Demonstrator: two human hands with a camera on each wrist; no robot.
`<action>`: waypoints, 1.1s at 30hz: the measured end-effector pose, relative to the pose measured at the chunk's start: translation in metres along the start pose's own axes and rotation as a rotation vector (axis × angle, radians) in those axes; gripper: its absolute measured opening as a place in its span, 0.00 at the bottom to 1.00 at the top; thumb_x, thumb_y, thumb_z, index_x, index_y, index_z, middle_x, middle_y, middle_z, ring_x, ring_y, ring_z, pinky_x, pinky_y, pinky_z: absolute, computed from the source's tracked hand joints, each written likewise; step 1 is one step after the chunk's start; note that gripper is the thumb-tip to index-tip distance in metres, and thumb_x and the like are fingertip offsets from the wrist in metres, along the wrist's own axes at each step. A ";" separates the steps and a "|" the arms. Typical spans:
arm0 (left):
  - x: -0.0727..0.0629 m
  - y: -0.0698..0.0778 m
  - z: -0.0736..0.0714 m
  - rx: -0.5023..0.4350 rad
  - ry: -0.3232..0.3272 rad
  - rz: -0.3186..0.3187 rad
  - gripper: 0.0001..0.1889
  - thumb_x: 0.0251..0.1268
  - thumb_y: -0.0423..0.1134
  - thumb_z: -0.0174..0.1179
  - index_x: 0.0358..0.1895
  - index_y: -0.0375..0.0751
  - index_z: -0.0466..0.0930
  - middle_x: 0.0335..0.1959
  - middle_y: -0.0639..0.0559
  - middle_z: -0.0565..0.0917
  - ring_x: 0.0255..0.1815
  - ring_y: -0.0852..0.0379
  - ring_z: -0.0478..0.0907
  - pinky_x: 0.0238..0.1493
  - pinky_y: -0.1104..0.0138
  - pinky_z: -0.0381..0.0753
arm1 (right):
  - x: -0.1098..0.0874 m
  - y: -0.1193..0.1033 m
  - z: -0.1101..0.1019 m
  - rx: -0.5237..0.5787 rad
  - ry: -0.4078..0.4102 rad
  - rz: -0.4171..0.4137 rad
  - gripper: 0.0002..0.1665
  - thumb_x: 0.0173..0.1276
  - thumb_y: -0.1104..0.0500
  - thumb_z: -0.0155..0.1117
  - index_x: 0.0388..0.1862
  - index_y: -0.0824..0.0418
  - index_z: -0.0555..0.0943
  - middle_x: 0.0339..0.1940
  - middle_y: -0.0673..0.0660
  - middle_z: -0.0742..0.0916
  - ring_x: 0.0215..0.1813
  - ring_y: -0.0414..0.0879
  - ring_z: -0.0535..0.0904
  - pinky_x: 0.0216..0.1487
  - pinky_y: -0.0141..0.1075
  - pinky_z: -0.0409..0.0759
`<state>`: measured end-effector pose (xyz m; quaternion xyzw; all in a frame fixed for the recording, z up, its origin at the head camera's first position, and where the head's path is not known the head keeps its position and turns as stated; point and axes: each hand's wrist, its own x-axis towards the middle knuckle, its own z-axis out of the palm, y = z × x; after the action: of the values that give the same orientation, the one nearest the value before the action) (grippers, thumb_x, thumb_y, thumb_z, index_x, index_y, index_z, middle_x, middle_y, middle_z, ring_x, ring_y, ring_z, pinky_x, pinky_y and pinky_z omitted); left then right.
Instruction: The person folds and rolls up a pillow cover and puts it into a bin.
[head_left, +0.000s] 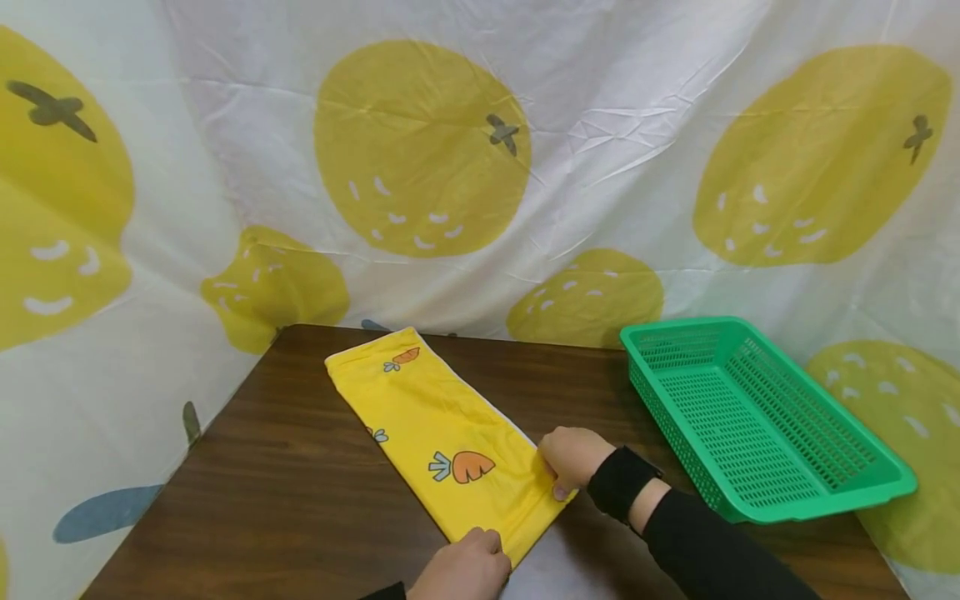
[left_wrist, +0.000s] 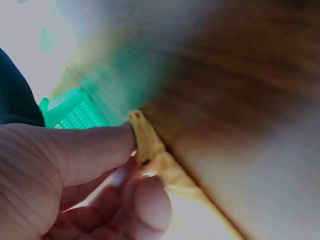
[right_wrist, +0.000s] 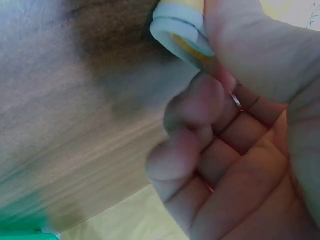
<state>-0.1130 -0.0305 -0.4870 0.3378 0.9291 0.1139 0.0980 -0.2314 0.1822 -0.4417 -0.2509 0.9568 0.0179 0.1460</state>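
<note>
Bare left hand [head_left: 461, 567] and right hand [head_left: 574, 460] pinch the near end of a yellow, carrot-printed fabric rectangle [head_left: 420, 408] on a brown wood-grain table [head_left: 300, 492]; uneven pulling could skew its seemingly folded layers, blurred up close.

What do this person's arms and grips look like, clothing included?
On the right: a black sleeve and a separate black strap. The right grip is ungloved, with a thin shiny ring. The left grip is ungloved; behind it only a black edge shows, sleeve or strap unclear.
</note>
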 end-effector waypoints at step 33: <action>0.028 -0.017 0.065 -0.046 -0.094 -0.133 0.13 0.68 0.48 0.66 0.26 0.50 0.79 0.25 0.58 0.73 0.24 0.64 0.70 0.26 0.65 0.75 | -0.036 0.030 0.042 -0.381 0.717 -0.656 0.12 0.56 0.62 0.78 0.23 0.47 0.84 0.26 0.40 0.82 0.36 0.40 0.72 0.37 0.30 0.60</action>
<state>-0.1273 -0.0153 -0.5566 0.2778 0.9411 0.1124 0.1565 -0.2050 0.2298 -0.4729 -0.5500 0.7974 0.0581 -0.2414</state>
